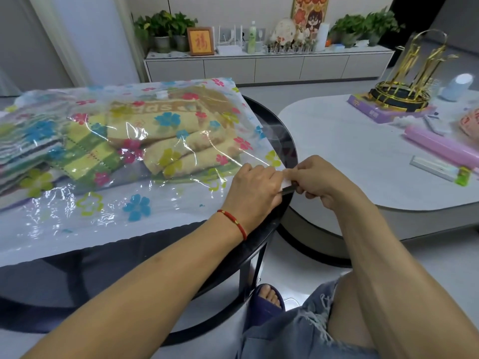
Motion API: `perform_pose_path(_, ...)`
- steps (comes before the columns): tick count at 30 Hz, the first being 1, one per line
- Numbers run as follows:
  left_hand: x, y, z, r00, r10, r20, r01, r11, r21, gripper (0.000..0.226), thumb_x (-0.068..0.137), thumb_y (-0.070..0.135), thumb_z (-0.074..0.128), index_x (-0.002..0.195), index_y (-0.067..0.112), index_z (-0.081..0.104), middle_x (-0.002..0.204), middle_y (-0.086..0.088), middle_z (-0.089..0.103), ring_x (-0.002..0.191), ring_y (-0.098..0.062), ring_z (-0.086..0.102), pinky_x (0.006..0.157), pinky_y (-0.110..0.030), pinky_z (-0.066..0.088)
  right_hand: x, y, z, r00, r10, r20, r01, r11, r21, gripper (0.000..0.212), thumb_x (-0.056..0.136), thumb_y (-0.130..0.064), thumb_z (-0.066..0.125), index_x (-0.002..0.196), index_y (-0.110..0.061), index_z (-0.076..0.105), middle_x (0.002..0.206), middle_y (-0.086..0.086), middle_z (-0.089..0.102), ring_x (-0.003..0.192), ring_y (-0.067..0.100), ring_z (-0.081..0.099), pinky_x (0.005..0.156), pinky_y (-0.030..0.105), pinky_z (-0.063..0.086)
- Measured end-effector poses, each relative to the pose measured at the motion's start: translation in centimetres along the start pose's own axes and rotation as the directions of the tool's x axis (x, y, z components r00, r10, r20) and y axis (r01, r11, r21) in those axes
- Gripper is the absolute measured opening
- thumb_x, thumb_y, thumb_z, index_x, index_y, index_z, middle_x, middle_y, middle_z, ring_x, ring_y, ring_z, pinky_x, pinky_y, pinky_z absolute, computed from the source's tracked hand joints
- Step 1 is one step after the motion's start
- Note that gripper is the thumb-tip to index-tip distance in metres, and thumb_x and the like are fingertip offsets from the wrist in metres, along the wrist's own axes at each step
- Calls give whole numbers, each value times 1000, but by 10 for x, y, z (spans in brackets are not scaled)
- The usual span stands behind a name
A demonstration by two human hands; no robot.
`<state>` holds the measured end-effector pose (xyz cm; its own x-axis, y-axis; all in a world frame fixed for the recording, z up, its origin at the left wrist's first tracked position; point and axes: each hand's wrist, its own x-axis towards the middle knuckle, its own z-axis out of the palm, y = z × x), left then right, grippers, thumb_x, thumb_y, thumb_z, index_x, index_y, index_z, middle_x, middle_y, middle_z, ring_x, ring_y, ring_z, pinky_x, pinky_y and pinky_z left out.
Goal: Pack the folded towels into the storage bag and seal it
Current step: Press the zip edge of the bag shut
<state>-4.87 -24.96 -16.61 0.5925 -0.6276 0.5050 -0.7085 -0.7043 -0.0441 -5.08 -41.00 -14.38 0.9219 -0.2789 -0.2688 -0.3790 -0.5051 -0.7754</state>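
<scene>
A clear storage bag (108, 211) printed with coloured flowers lies flat on a round dark table (278, 141). Inside it are several folded towels: yellow ones (171, 136) in the middle, a yellow-green one (85, 156) and striped ones (23, 143) at the left. My left hand (252, 189) and my right hand (321, 181) meet at the bag's near right corner by the table rim. Both pinch the bag's edge there, with a small white and dark clip-like piece (287, 187) between the fingers. Whether the edge is sealed is hidden by my hands.
A white oval table (350, 161) stands to the right with a pink roll (440, 146), a purple box (373, 110) and a gold rack (404, 81). A low white cabinet (269, 66) with plants lines the far wall. My knee and sandalled foot (267, 299) are below.
</scene>
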Motion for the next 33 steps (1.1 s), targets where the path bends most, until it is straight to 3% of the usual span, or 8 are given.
perform_pose_path(10,-18,-5,-9,997,-34,-62,34,999,-2,16,74,19,74,76,11,60,68,-6,56,64,-31,54,58,-38,38,-16,-6,10,977,-1,214,-6,999,31,18,84,-32,64,71,-21,58,55,-3,43,44,12,39,39,21,26)
perform_pose_path(17,-46,-32,-29,999,-32,10,32,999,38,24,70,18,74,70,12,51,67,-8,52,63,-31,50,57,-36,33,-22,2,6,996,13,89,-29,983,181,12,95,-23,64,91,-12,63,48,-3,46,44,16,46,45,25,33)
perform_pose_path(20,-78,-61,-39,999,-50,19,49,998,42,25,70,15,76,71,12,51,69,-8,53,64,-31,51,56,-37,38,-29,1,10,1000,27,9,-28,996,90,28,95,-26,61,92,0,69,66,9,66,63,25,60,59,36,49)
perform_pose_path(22,-94,-74,-45,996,-86,25,85,996,41,23,73,11,76,72,10,53,69,-8,54,64,-30,51,55,-36,39,-37,-2,16,991,-38,-127,19,989,-144,30,93,-31,58,80,-6,68,80,14,67,77,35,61,64,42,52)
perform_pose_path(25,-102,-76,-49,992,-125,1,125,992,13,19,78,11,74,74,10,55,72,-8,56,65,-30,53,55,-35,38,-53,-11,41,823,-440,-359,134,766,-629,24,93,-35,61,100,-14,69,119,15,63,110,41,54,86,49,48)
perform_pose_path(27,-101,-73,-49,988,-150,-31,150,989,-9,16,82,14,71,77,9,57,75,-8,57,68,-30,54,56,-36,39,-64,-21,69,695,-692,-196,333,552,-765,37,92,-37,66,125,-20,66,149,12,51,140,42,37,114,65,22)
perform_pose_path(30,-105,-72,-49,987,-149,-57,148,989,-16,9,83,13,68,83,10,60,79,-9,59,73,-31,56,60,-39,41,-68,-31,107,649,-745,150,506,276,-817,26,91,-32,66,116,-32,73,164,4,37,156,42,10,114,73,-12)
perform_pose_path(33,-111,-77,-52,986,-153,-60,150,987,-61,13,82,12,72,82,9,59,78,-9,57,71,-31,54,59,-38,42,-61,-32,108,637,-756,149,540,300,-786,13,95,-35,69,99,-38,81,156,-3,51,155,44,18,113,78,-6)
